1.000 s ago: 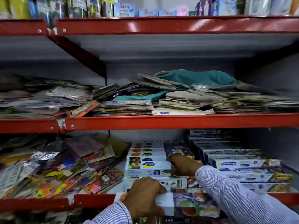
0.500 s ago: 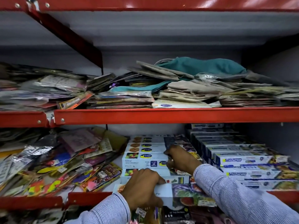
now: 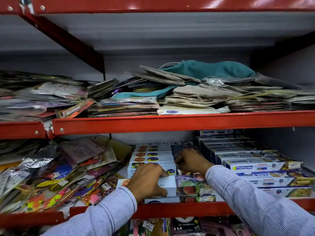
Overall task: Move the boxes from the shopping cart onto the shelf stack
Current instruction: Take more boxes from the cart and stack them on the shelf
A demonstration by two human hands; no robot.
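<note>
A long white box [image 3: 185, 185] with fruit pictures lies at the front of the lower red shelf [image 3: 179, 209], on top of another box. My left hand [image 3: 148, 180] grips its left end from above. Behind it stands a stack of similar white boxes [image 3: 153, 155]. My right hand [image 3: 191, 161] rests curled against the right side of that stack, behind the front box; whether it holds a box I cannot tell. The shopping cart is out of view.
A stepped row of Freshwrap boxes [image 3: 255, 165] fills the shelf's right side. Loose colourful packets [image 3: 56, 174] pile up at the left. The upper shelf [image 3: 170, 122] carries flat packets and a teal cloth bag [image 3: 208, 68]. More packets hang below.
The view has tilted down and drawn closer to the lower shelf. Both hands have pushed the front box deeper onto the shelf, and the right hand has slid further back along the stack.
</note>
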